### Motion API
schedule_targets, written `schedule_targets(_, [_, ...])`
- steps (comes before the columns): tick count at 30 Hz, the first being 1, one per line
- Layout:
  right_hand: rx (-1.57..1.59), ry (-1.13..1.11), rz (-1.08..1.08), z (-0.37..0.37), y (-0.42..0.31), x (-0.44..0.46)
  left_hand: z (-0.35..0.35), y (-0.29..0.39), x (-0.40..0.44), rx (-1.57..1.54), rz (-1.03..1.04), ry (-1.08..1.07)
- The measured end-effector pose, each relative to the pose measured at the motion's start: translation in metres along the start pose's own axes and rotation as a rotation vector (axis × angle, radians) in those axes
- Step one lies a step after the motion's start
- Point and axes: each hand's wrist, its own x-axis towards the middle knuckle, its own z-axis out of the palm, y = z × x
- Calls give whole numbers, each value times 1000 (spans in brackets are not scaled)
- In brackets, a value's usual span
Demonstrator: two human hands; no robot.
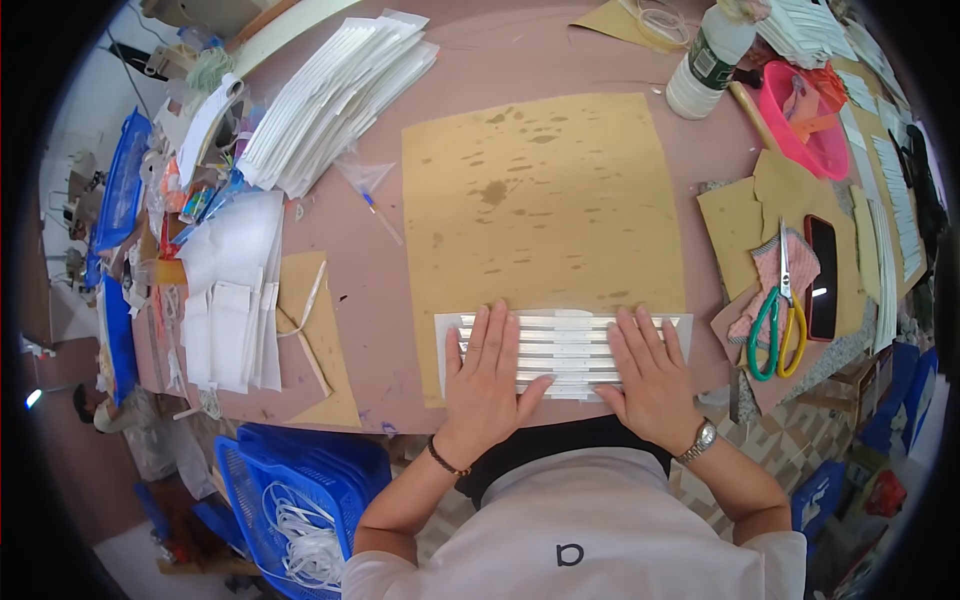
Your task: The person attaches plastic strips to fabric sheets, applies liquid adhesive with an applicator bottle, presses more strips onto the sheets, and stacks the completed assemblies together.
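Note:
A white sheet bearing several shiny silver strips (568, 350) lies at the front edge of the table, partly over a large brown paper (540, 220) with dark stains. My left hand (485, 375) rests flat on the sheet's left part, fingers stretched forward and thumb pointing inward. On the right part my right hand (648, 372) is pressed down in the same way, fingers slightly spread. Between the two thumbs the middle of the strips shows. The strips beneath my palms are hidden. Neither hand grips anything.
Stacks of white strip sheets (335, 95) and white papers (232, 300) lie on the left. Scissors (780, 310), a phone (821, 280), a pink basket (835, 140) and a bottle (705, 70) are on the right. A blue basket (235, 480) stands below the table at left.

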Motion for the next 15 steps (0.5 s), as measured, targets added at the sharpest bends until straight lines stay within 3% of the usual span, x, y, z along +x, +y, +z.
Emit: schedule_targets(15, [18, 97, -6, 9, -24, 21, -4, 0, 0, 45, 30, -6])
